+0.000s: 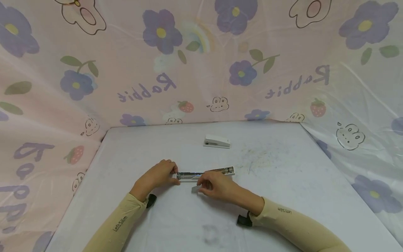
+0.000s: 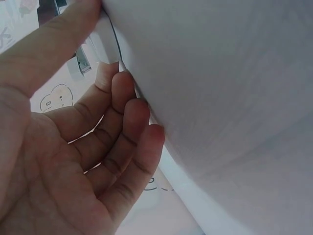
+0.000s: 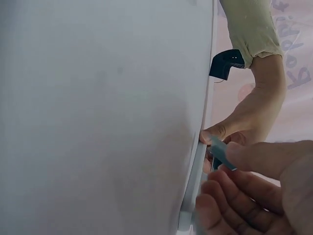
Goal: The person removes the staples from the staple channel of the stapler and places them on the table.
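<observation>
An opened white stapler [image 1: 189,176], its metal channel showing, lies on the table in front of me in the head view. My left hand [image 1: 158,174] grips its left end between thumb and fingers. In the left wrist view that hand's fingers [image 2: 134,117] curl along the table surface. My right hand [image 1: 217,185] pinches a small grey strip of staples [image 1: 195,189] between thumb and fingers, just on the near side of the stapler. The strip of staples [image 3: 221,152] sticks out past the right thumb in the right wrist view. The right hand hides the middle of the stapler.
A second white stapler [image 1: 217,141] stands farther back on the white-covered table [image 1: 138,147]. Faint coloured marks stain the cover to its right. A printed curtain [image 1: 201,70] closes off the back and both sides.
</observation>
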Demonstrator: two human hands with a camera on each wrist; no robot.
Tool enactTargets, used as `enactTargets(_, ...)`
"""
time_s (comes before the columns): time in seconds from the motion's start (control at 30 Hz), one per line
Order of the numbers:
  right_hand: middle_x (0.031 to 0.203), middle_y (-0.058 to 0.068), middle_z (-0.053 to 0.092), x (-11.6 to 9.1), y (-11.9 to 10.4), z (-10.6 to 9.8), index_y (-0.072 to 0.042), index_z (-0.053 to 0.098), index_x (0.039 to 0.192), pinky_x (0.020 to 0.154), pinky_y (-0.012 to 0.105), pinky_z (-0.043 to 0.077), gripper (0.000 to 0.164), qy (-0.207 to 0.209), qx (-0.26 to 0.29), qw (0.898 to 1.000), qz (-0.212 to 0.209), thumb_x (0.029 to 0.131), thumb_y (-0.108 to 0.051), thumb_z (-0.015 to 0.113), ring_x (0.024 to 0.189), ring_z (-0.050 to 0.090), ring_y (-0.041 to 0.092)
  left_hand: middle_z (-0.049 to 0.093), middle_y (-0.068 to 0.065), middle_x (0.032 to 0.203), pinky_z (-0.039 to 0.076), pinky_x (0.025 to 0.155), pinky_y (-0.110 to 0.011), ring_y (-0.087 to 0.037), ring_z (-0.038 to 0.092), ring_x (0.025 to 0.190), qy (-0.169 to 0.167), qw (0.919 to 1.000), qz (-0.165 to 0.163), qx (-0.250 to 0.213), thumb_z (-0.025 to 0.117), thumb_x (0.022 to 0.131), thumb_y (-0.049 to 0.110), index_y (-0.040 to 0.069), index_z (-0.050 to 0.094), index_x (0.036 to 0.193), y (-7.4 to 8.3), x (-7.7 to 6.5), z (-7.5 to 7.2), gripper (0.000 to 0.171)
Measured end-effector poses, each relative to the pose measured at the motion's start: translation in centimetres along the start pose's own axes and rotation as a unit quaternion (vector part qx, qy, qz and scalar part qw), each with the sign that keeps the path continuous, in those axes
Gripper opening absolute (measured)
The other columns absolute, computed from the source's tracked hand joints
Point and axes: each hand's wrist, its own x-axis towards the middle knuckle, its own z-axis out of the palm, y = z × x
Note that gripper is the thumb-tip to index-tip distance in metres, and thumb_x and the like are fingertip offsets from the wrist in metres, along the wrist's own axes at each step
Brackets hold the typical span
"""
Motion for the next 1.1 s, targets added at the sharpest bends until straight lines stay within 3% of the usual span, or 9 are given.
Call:
enactTargets(0.2, 0.088, -0.007, 0.067, -0.2, 0.2, 0.1, -0.008, 0.076, 0.107, 0.068, 0.019, 0.053, 0.012, -0.020, 0.003, 1.000, 0.008, 0.096, -0.009, 0.082, 0.077, 0.059, 0.000, 0.058, 0.001, 0.093, 0.047, 0.086, -0.038, -0.016, 0.049, 0.090, -0.001, 1.0000, -0.001, 0.005, 0.093, 0.086, 0.033, 0.011, 0.067, 0.100, -0.1, 0.1, 0.1, 0.037)
enactTargets(0.43, 0.084, -0.011, 0.062, -0.3, -0.3, -0.1, -0.010, 0.075, 0.106, 0.068, 0.020, 0.049, 0.010, -0.052, -0.047, 0.997, 0.033, 0.097, -0.012, 0.081, 0.074, 0.053, 0.000, 0.058, 0.002, 0.093, 0.048, 0.086, -0.037, -0.016, 0.049, 0.091, -0.001, 1.0000, 0.001, 0.010, 0.093, 0.086, 0.033, 0.011, 0.067, 0.100, 0.0, 0.0, 0.1, 0.036)
enactTargets(0.63, 0.078, -0.010, 0.061, -0.5, -0.3, -0.1, -0.007, 0.074, 0.105, 0.067, 0.020, 0.048, 0.013, -0.065, -0.095, 0.993, 0.021, 0.095, -0.010, 0.082, 0.071, 0.051, -0.001, 0.058, 0.001, 0.093, 0.047, 0.086, -0.037, -0.016, 0.049, 0.091, -0.005, 0.9999, 0.000, 0.009, 0.092, 0.087, 0.033, 0.010, 0.067, 0.101, 0.2, -0.1, -0.2, 0.036)
enactTargets(0.8, 0.077, -0.009, 0.060, -0.5, -0.3, -0.2, -0.006, 0.073, 0.105, 0.066, 0.019, 0.047, 0.014, -0.070, -0.103, 0.992, 0.016, 0.095, -0.009, 0.083, 0.070, 0.050, -0.001, 0.057, 0.001, 0.093, 0.048, 0.086, -0.037, -0.015, 0.049, 0.090, -0.006, 0.9999, -0.002, 0.012, 0.092, 0.087, 0.033, 0.011, 0.066, 0.101, 0.5, 0.1, -0.3, 0.036)
enactTargets(0.97, 0.076, -0.010, 0.059, -0.5, -0.4, -0.3, -0.007, 0.073, 0.104, 0.065, 0.019, 0.046, 0.014, -0.074, -0.100, 0.992, 0.019, 0.094, -0.009, 0.084, 0.068, 0.049, -0.002, 0.058, 0.001, 0.095, 0.048, 0.087, -0.038, -0.016, 0.050, 0.092, -0.017, 0.9998, 0.006, -0.010, 0.093, 0.086, 0.033, 0.011, 0.065, 0.101, 0.2, 0.0, -0.5, 0.039)
enactTargets(1.1, 0.077, -0.011, 0.059, -0.6, -0.5, -0.6, -0.007, 0.074, 0.104, 0.065, 0.018, 0.047, 0.014, -0.083, -0.079, 0.993, 0.028, 0.095, -0.010, 0.084, 0.069, 0.050, -0.003, 0.062, 0.002, 0.100, 0.050, 0.089, -0.038, -0.015, 0.055, 0.095, -0.041, 0.9964, 0.008, -0.073, 0.091, 0.089, 0.037, 0.012, 0.066, 0.106, -0.4, 0.0, -1.1, 0.039)
